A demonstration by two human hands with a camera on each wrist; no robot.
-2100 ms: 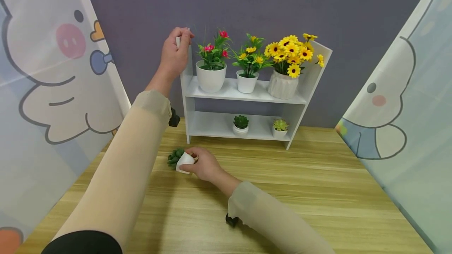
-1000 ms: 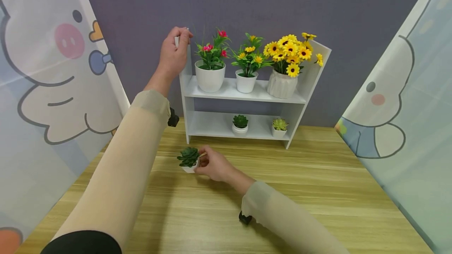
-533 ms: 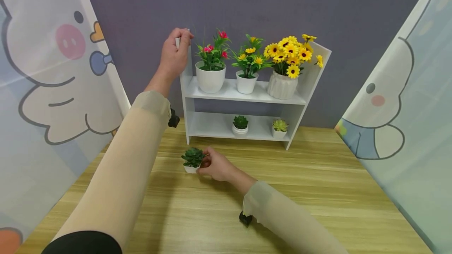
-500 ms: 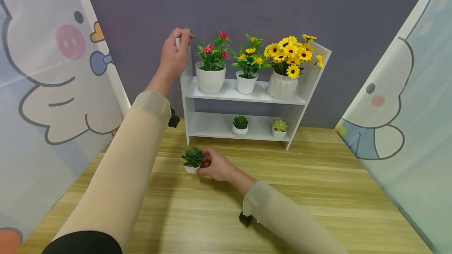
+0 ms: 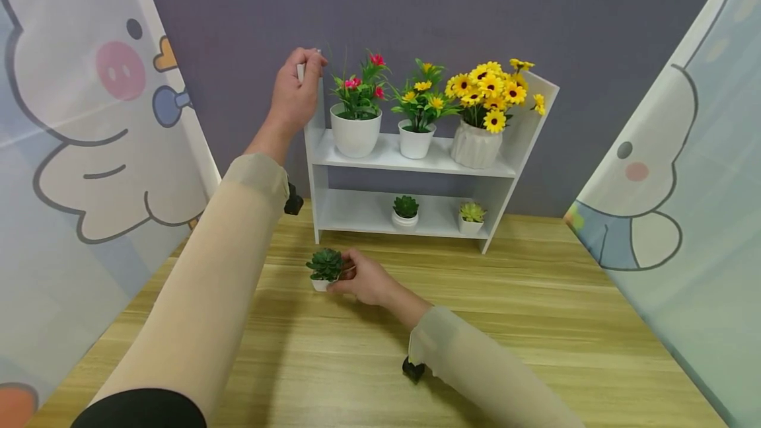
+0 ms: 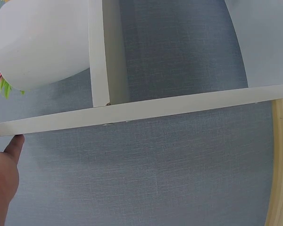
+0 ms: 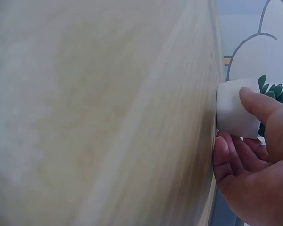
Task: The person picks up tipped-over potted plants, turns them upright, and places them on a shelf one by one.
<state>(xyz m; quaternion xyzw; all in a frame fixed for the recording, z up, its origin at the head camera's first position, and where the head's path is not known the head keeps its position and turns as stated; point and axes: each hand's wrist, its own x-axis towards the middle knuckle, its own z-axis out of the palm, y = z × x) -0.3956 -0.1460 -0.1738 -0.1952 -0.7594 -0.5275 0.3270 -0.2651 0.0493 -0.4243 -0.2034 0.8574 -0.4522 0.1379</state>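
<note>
My left hand (image 5: 295, 91) grips the top of the left side panel of a white two-tier shelf (image 5: 410, 162); in the left wrist view the fingers show at the panel's edge (image 6: 146, 109). Down on the table in front of the shelf's left end, my right hand (image 5: 368, 279) holds a dark green succulent (image 5: 325, 265) by its small white pot (image 7: 238, 108). The pot stands upright with its base at the tabletop. In the right wrist view the thumb lies against the pot's side and the fingers curl at its other side.
On the upper shelf stand potted pink flowers (image 5: 357, 134), small potted yellow flowers (image 5: 416, 142) and yellow sunflowers (image 5: 477, 144) in a ribbed pot. Below are a dark succulent (image 5: 405, 210) and a pale green one (image 5: 472, 216). The wooden table (image 5: 535, 322) meets cartoon-printed cloths at both sides.
The succulent, tipped on its side about two seconds ago, has been turned upright and shifted slightly right by my right hand. My left hand keeps its hold on the shelf panel.
</note>
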